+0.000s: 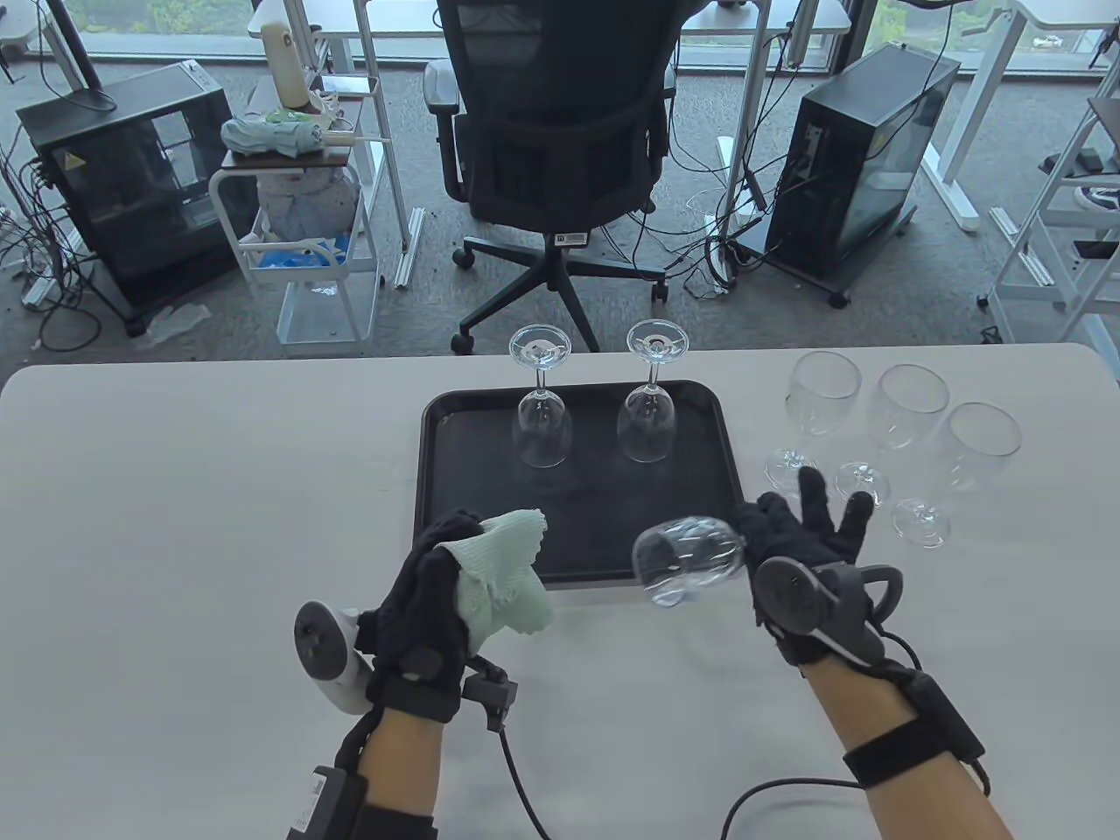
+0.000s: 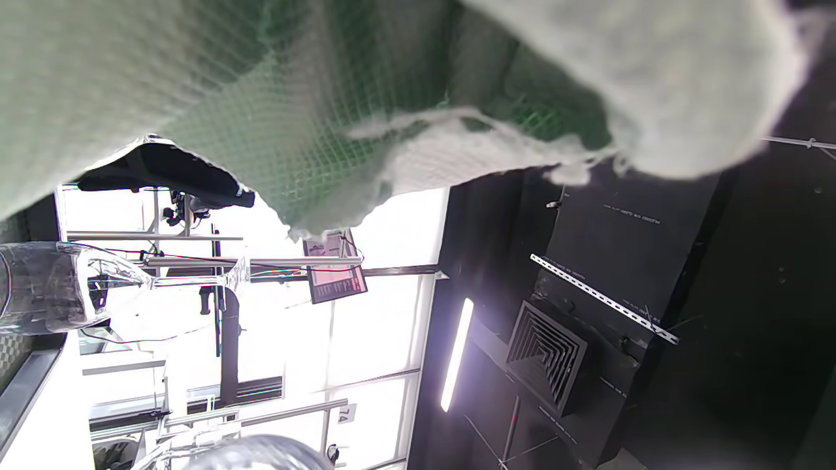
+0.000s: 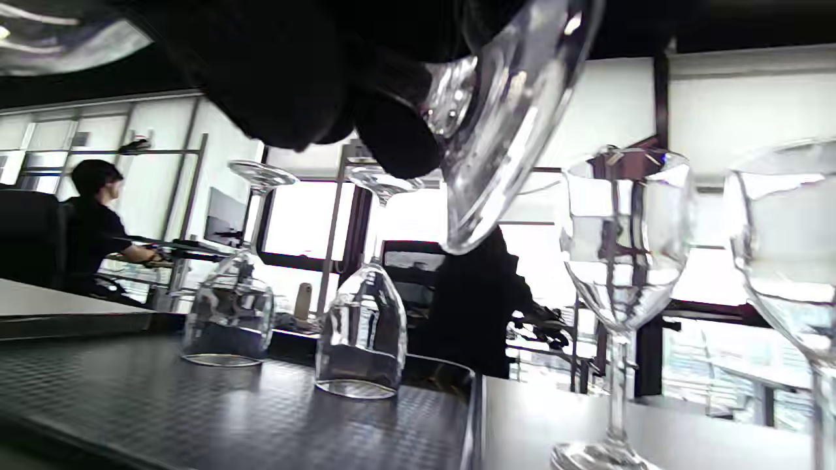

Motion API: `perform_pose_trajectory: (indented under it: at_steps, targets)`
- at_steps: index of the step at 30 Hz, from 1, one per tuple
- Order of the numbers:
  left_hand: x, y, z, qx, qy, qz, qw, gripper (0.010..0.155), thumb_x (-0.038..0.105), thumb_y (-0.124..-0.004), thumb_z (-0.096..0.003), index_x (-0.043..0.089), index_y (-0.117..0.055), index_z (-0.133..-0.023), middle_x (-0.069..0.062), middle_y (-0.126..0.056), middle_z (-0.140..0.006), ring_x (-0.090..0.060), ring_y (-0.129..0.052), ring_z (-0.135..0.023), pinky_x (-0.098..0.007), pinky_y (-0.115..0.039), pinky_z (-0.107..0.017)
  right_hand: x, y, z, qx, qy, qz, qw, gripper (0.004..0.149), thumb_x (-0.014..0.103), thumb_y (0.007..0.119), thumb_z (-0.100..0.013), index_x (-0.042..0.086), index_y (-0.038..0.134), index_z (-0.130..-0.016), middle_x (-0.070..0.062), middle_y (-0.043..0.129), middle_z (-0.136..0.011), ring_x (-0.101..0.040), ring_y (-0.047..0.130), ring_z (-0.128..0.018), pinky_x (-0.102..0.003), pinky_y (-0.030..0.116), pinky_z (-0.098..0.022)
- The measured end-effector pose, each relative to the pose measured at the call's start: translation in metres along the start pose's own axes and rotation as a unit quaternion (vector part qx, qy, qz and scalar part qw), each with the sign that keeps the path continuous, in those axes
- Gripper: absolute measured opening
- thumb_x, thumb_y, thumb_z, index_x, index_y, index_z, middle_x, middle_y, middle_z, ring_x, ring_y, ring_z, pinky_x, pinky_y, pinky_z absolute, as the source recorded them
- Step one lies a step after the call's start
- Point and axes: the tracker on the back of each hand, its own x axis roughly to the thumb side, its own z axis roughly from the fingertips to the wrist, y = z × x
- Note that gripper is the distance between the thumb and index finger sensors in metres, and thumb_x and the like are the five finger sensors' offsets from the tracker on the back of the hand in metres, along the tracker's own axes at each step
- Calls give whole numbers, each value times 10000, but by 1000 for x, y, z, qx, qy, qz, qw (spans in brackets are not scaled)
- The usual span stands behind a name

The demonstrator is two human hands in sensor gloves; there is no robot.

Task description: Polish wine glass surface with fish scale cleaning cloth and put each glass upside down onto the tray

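Note:
My left hand [image 1: 435,573] grips a bunched pale green cloth [image 1: 507,577] above the table, just left of the black tray's [image 1: 577,525] front edge. The cloth [image 2: 326,98] fills the top of the left wrist view. My right hand [image 1: 805,534] holds a wine glass [image 1: 691,556] on its side, bowl pointing left over the tray's front right corner. Its foot [image 3: 516,117] sits against my gloved fingers [image 3: 274,78]. Cloth and glass are apart. Two glasses [image 1: 542,429] [image 1: 647,420] stand upside down at the tray's back; both [image 3: 228,313] [image 3: 362,339] show in the right wrist view.
Three upright wine glasses [image 1: 822,394] [image 1: 910,407] [image 1: 980,442] stand on the white table [image 1: 175,525] right of the tray, close beyond my right hand. An office chair [image 1: 560,131] stands behind the table's far edge. A person [image 3: 98,222] sits in the background.

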Motion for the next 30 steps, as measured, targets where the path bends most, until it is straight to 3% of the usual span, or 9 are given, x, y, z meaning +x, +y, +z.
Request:
perform_pose_trajectory:
  at_steps: [1, 5, 10, 16, 21, 23, 25, 28, 30]
  targets:
    - [0, -1, 0, -2, -1, -1, 1000, 512, 562, -615, -580, 268, -732, -982, -6, -675, -1108, -348, -692, -1004, -640, -675, -688, 17, -6, -1, 10, -46, -5, 999, 490, 381, 900, -472, 326, 771, -940, 7, 961, -827, -329, 604, -1043, -750, 375, -676]
    - [2, -8, 0, -13, -10, -3, 1000, 514, 564, -613, -577, 275, -727, -986, -3, -668, -1114, -347, -673, -1017, -657, -635, -708, 53, -12, 4, 25, -56, -5, 998, 501, 363, 921, -459, 315, 782, -938, -9, 985, -798, -287, 771, -941, -647, 640, -664]
    - [8, -25, 1, -60, -25, -14, 998, 515, 567, -617, -574, 280, -735, -986, -4, -670, -1121, -349, -648, -1035, -682, -582, -729, 77, -12, 0, 40, -8, -2, 999, 504, 367, 926, -451, 308, 790, -933, -15, 993, -783, -284, 803, -906, -569, 702, -627]
    - [6, -33, 1, -103, -19, -70, 992, 531, 593, -646, -570, 301, -725, -1007, 10, -589, -1178, -329, -448, -1126, -743, -342, -766, 86, -33, 1, -20, 29, -73, 997, 476, 361, 942, -441, 301, 830, -900, -4, 1003, -759, -267, 846, -855, -518, 753, -573]
    - [-6, -38, 4, -115, 13, -98, 988, 645, 669, -697, -537, 420, -497, -1098, 11, -347, -1228, -365, -395, -1126, -717, -580, -711, 94, -40, 4, -58, 25, -64, 996, 474, 351, 966, -429, 316, 837, -884, 7, 999, -755, -258, 862, -819, -471, 786, -521]
    - [-8, -38, 6, -99, 9, -127, 987, 664, 693, -707, -526, 424, -482, -1090, -3, -383, -1206, -364, -519, -1061, -612, -742, -616, 91, -37, 7, -88, -17, -56, 994, 489, 368, 970, -428, 334, 817, -891, 29, 992, -765, -257, 878, -795, -471, 807, -504]
    - [-6, -40, 5, -88, 6, -125, 988, 639, 670, -757, -513, 377, -577, -1051, -28, -488, -1159, -381, -595, -1007, -608, -776, -552, 82, -33, 15, -117, -31, -101, 988, 561, 445, 979, -417, 341, 771, -928, 27, 957, -820, -263, 858, -826, -479, 834, -494]
    - [-1, -38, 7, -52, 0, -143, 988, 617, 661, -772, -508, 357, -620, -1023, -34, -537, -1129, -387, -650, -976, -605, -809, -514, 61, -28, 23, -140, -58, -203, 967, 717, 527, 928, -436, 350, 585, -1040, -61, 674, -1078, -356, 604, -1007, -565, 743, -640]
    - [-2, -35, 6, -46, 12, -115, 992, 615, 664, -772, -510, 353, -627, -1021, -37, -545, -1124, -388, -666, -968, -599, -822, -505, 34, -17, 28, -154, 5, -292, 944, 839, 563, 903, -442, 340, 414, -1086, -111, 471, -1143, -410, 466, -1037, -622, 675, -668]
